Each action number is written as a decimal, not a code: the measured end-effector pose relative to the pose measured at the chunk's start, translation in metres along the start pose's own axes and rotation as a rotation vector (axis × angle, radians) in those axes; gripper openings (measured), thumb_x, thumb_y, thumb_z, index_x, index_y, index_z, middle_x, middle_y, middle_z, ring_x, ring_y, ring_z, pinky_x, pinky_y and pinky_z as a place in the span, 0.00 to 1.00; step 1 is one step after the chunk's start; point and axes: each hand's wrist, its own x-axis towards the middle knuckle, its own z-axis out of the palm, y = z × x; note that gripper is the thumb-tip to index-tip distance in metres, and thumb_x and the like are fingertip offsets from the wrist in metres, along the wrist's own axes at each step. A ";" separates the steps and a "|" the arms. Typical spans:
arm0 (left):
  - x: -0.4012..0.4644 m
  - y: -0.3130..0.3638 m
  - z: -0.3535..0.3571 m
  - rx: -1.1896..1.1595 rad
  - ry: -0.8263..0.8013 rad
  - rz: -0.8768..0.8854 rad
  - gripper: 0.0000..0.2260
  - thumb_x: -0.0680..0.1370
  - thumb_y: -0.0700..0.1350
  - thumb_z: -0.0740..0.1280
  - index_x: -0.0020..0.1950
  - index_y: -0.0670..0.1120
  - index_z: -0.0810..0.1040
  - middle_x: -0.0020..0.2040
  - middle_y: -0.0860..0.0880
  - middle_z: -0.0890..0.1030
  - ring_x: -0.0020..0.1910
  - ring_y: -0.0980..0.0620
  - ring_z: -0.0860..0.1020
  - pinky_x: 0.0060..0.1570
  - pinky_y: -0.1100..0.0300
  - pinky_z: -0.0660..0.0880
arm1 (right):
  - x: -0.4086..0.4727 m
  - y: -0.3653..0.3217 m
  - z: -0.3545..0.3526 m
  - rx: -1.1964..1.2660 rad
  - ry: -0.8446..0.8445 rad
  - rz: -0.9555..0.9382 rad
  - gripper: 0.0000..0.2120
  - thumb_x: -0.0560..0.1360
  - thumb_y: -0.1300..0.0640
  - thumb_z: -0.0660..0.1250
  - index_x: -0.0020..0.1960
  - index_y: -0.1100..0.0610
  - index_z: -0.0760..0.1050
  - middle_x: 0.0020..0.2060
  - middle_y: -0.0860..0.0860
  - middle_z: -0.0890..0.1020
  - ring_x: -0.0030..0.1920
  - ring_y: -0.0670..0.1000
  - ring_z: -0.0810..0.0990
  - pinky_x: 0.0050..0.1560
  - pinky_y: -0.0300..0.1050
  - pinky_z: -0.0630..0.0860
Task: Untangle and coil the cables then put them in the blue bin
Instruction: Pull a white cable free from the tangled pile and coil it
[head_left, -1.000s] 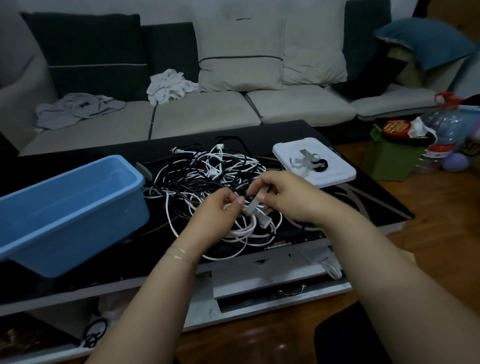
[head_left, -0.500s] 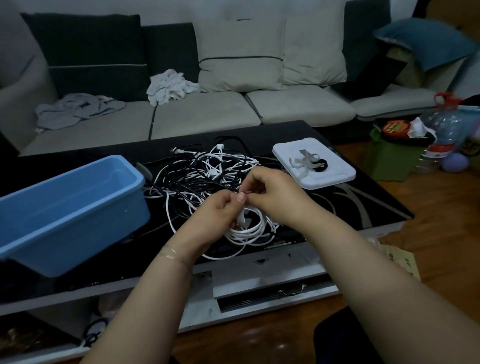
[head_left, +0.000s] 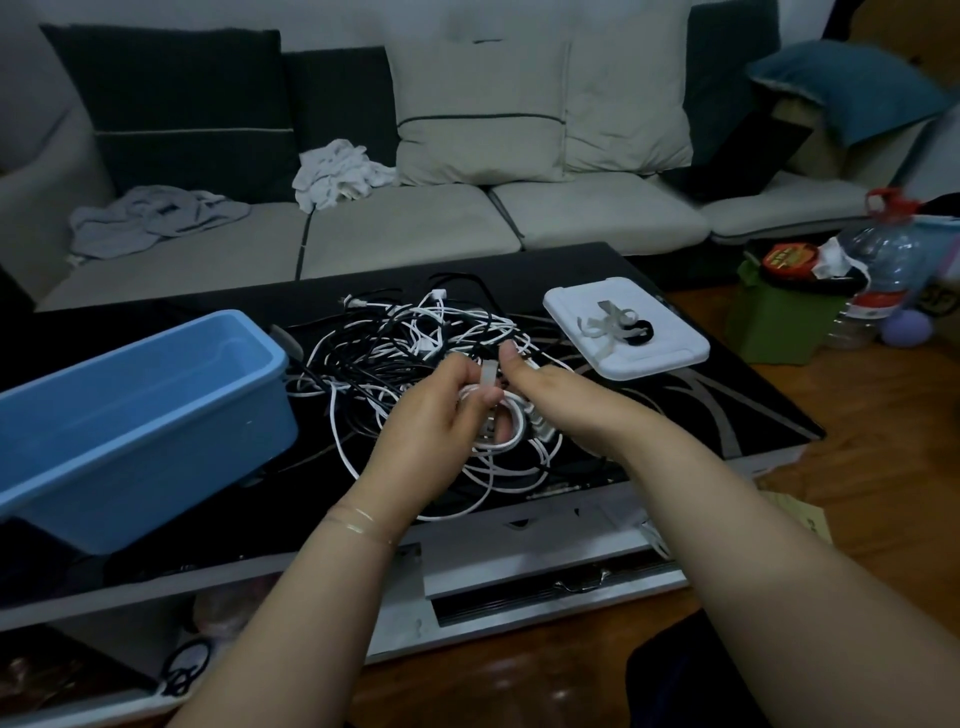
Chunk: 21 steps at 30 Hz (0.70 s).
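A: What is differing from half a second ago?

B: Both hands are sitting a little higher over the table. The left hand (head_left: 441, 410) is still gripping the white coil (head_left: 506, 423), fingers curled round its loops. The strap (head_left: 489, 375), which was hanging below the fingertips, is now standing up between the two thumbs. The right hand (head_left: 550, 395) is pinching it at the top, where before it was closing over the coil from above.

A: So neither hand is lying open?

B: No. The left is clamping on the coil, and the right's thumb and finger are pressing together on the strap.

A: Where are the rest of the cables?

B: The tangle of black and white cables (head_left: 410, 343) is lying just behind and beneath the grip, on the black table (head_left: 727, 410). The blue bin (head_left: 140, 410) is standing to the left of the grip, apart from it. The white lid (head_left: 649, 353), bearing loose straps, is lying to the right of the grip and farther away.

A: What is hard to make out?

B: The left palm is covering most of the coil, so I cannot tell how many loops it is holding. The right fingers are hiding the plug end. I cannot tell whether the strap is wrapping fully round the coil. The bin's left end is running out of the picture.
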 end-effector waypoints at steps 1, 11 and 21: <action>0.000 0.000 0.001 0.060 0.013 0.036 0.09 0.80 0.46 0.64 0.42 0.53 0.67 0.33 0.57 0.78 0.34 0.59 0.73 0.32 0.66 0.65 | 0.002 0.001 0.002 0.084 -0.037 0.016 0.36 0.73 0.28 0.47 0.36 0.54 0.80 0.40 0.49 0.84 0.53 0.49 0.79 0.63 0.48 0.66; 0.001 0.007 -0.006 0.306 0.104 0.318 0.09 0.78 0.51 0.59 0.40 0.51 0.62 0.34 0.60 0.60 0.37 0.55 0.61 0.36 0.60 0.52 | 0.002 0.004 0.011 0.676 -0.312 0.215 0.15 0.72 0.40 0.66 0.38 0.51 0.79 0.34 0.46 0.81 0.38 0.45 0.79 0.47 0.45 0.73; 0.000 0.002 -0.003 0.458 0.027 0.383 0.05 0.76 0.48 0.56 0.44 0.55 0.60 0.39 0.54 0.68 0.42 0.50 0.66 0.46 0.54 0.62 | 0.002 0.004 0.027 0.791 -0.331 0.338 0.14 0.77 0.54 0.62 0.35 0.58 0.76 0.33 0.52 0.79 0.38 0.49 0.78 0.48 0.44 0.74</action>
